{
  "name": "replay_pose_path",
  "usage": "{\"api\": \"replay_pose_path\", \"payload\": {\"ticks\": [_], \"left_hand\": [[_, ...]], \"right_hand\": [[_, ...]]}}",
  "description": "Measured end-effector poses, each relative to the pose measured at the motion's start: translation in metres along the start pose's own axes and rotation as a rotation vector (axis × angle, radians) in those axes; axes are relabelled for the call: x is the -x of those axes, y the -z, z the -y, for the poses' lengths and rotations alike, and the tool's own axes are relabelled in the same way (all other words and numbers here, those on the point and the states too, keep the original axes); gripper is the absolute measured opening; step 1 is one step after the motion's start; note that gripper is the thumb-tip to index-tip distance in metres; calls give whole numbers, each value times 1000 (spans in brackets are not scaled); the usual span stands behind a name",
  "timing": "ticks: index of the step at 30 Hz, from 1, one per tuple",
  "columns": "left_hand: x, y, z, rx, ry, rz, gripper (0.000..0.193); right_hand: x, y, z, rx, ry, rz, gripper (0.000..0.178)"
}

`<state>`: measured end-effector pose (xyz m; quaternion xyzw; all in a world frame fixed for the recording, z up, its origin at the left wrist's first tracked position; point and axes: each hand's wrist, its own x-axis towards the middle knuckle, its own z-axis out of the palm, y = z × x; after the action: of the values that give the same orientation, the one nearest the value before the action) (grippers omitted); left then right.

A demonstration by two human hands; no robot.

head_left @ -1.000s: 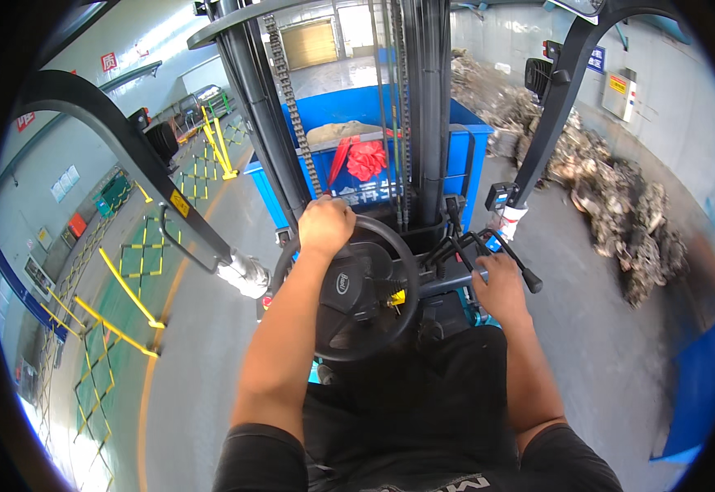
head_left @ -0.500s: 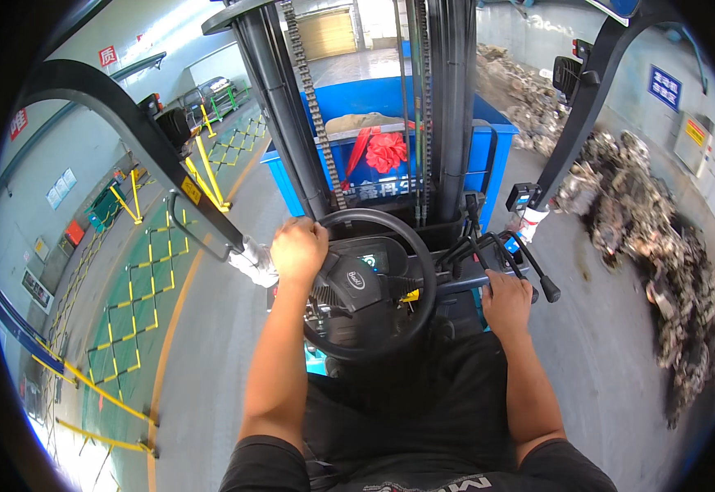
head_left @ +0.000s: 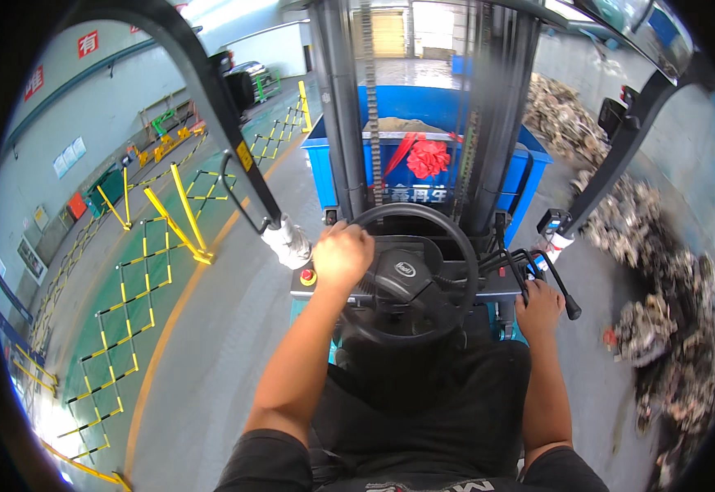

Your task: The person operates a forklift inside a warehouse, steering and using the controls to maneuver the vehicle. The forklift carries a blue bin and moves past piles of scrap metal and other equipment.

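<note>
My left hand (head_left: 345,256) is closed at the upper left of a black steering wheel (head_left: 474,266), its fingers wrapped over the rim area. What lies under the palm is hidden. My right hand (head_left: 542,307) curls around one of several black control levers (head_left: 572,308) to the right of the wheel; the black-knobbed one beside it stands free. In front rises the forklift's dark mast (head_left: 341,107) with its chains. Beyond the mast is a big blue bin (head_left: 529,176) with sandy-looking material inside and a red ribbon rosette (head_left: 429,159) on its near wall.
Yellow-and-black folding barriers (head_left: 144,283) and yellow posts (head_left: 179,225) line the green floor strip at left. Heaps of grey, shredded-looking scrap (head_left: 644,234) lie along the right wall. A red stop button (head_left: 308,276) sits left of the wheel.
The mast, bin and wheel now appear farther right in the picture. The wheel's hub and spokes sit at a different angle. Both hands keep their places on wheel and lever.
</note>
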<state>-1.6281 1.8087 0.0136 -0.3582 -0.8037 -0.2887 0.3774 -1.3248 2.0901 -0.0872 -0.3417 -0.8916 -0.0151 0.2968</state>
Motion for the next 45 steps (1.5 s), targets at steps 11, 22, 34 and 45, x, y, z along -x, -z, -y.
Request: {"api": "replay_pose_path", "payload": {"ticks": [11, 22, 34, 45], "left_hand": [[-367, -471, 130, -9, 24, 75, 23], [-665, -807, 300, 49, -122, 118, 26], [-1001, -1177, 529, 78, -120, 321, 25], [-1230, -1496, 699, 178, -152, 133, 23]], "right_hand": [[-474, -324, -9, 119, -9, -55, 41], [-840, -551, 82, 71, -2, -105, 35], [-1272, -841, 208, 53, -75, -200, 32], [-1614, -1094, 257, 35, -70, -172, 34]]}}
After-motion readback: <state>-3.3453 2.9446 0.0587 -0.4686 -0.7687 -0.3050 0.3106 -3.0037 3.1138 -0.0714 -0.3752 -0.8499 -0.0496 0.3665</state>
